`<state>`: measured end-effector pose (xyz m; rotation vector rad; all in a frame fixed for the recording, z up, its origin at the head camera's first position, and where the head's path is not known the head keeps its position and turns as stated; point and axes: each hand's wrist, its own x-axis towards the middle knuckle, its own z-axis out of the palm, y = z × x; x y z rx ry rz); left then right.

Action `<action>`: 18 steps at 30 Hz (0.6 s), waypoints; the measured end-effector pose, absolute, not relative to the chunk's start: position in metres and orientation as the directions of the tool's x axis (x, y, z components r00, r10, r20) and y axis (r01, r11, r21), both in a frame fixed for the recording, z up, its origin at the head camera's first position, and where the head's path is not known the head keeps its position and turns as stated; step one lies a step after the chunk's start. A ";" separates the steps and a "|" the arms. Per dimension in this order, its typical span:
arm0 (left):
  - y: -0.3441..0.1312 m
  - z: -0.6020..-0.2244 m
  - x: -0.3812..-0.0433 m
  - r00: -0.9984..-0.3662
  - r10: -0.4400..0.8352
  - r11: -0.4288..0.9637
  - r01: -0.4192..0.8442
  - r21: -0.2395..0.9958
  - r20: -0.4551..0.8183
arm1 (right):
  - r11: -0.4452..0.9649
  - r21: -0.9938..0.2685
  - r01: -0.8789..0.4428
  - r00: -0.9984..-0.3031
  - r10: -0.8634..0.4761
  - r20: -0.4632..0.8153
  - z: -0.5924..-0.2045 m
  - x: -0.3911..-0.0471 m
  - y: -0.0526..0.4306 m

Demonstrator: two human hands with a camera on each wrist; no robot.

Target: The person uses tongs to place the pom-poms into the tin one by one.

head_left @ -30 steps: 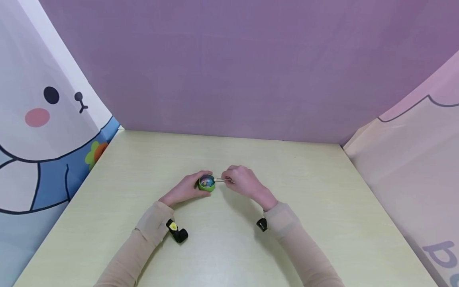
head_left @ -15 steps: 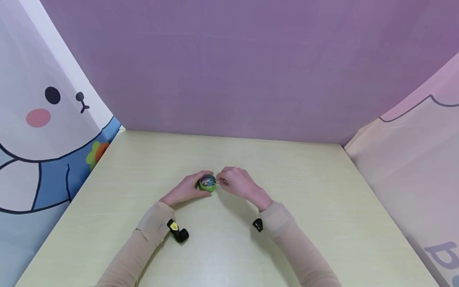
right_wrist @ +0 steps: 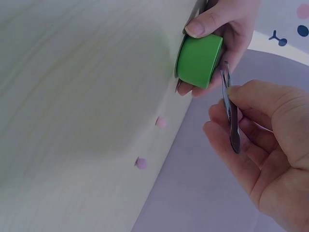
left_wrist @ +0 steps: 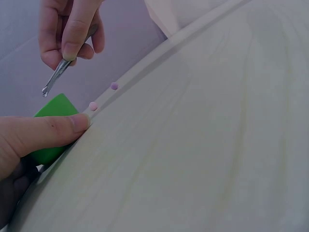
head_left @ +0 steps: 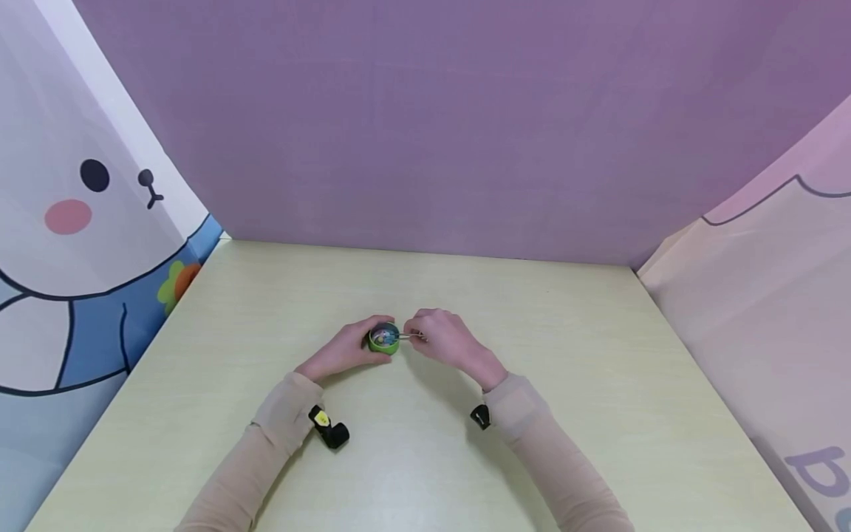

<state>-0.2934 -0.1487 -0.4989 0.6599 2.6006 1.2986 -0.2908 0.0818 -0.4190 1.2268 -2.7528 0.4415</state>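
Observation:
A small round green container (right_wrist: 200, 60) stands on the table with colourful pieces inside, seen from above in the head view. My left hand (head_left: 346, 349) grips it from the left, thumb on the near side and fingers round the far side. My right hand (head_left: 444, 338) pinches metal tweezers (right_wrist: 233, 118) between thumb and fingers. Their tips point left at the container's opening in the head view; in the right wrist view the two tips stand slightly apart. On the table near the container lie a pink bead (left_wrist: 93, 106) and a purple bead (left_wrist: 114, 86).
The pale wood table (head_left: 412, 473) is backed by a purple cloth wall (head_left: 425, 133). A printed cartoon curtain (head_left: 40, 295) borders it on the left, a pale pink one (head_left: 764, 295) on the right. A black wrist camera (head_left: 329, 428) sits at the left sleeve.
Over the last second my right hand with the tweezers has moved left to the container, then drawn back very slightly. My left hand and the container have stayed in place.

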 end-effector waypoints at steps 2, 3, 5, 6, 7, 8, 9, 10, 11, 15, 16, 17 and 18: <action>-0.149 -0.499 -0.294 -0.889 0.455 0.525 0.318 0.789 0.056 | 0.637 -0.221 -0.738 -0.674 -0.710 0.203 -0.420 -0.291 0.083; -0.148 -0.499 -0.294 -0.889 0.455 0.525 0.320 0.789 0.058 | 0.639 -0.218 -0.738 -0.675 -0.709 0.204 -0.420 -0.292 0.083; -0.148 -0.500 -0.295 -0.888 0.456 0.524 0.321 0.789 0.058 | 0.639 -0.218 -0.738 -0.675 -0.709 0.205 -0.421 -0.292 0.084; -0.148 -0.500 -0.295 -0.888 0.456 0.524 0.320 0.790 0.057 | 0.638 -0.218 -0.739 -0.674 -0.709 0.207 -0.421 -0.292 0.085; -0.148 -0.500 -0.295 -0.888 0.457 0.525 0.318 0.790 0.055 | 0.639 -0.218 -0.738 -0.674 -0.709 0.207 -0.421 -0.292 0.085; -0.149 -0.500 -0.295 -0.888 0.457 0.525 0.317 0.790 0.052 | 0.640 -0.219 -0.737 -0.676 -0.708 0.207 -0.421 -0.292 0.086; -0.149 -0.500 -0.295 -0.888 0.457 0.526 0.316 0.789 0.051 | 0.641 -0.221 -0.735 -0.677 -0.706 0.206 -0.421 -0.292 0.087; -0.149 -0.501 -0.295 -0.888 0.457 0.528 0.316 0.788 0.050 | 0.643 -0.221 -0.734 -0.679 -0.705 0.206 -0.421 -0.292 0.087; -0.149 -0.501 -0.295 -0.888 0.457 0.531 0.316 0.786 0.048 | 0.645 -0.220 -0.732 -0.681 -0.702 0.205 -0.420 -0.292 0.088; -0.149 -0.501 -0.295 -0.889 0.455 0.535 0.321 0.781 0.053 | 0.656 -0.207 -0.726 -0.688 -0.694 0.211 -0.419 -0.294 0.093; -0.148 -0.501 -0.295 -0.889 0.455 0.536 0.322 0.781 0.054 | 0.659 -0.203 -0.725 -0.689 -0.692 0.214 -0.419 -0.294 0.094; -0.148 -0.500 -0.295 -0.889 0.454 0.535 0.321 0.782 0.055 | 0.660 -0.201 -0.724 -0.690 -0.691 0.217 -0.419 -0.295 0.096; -0.148 -0.500 -0.295 -0.889 0.454 0.533 0.321 0.783 0.056 | 0.661 -0.201 -0.723 -0.691 -0.689 0.220 -0.418 -0.295 0.097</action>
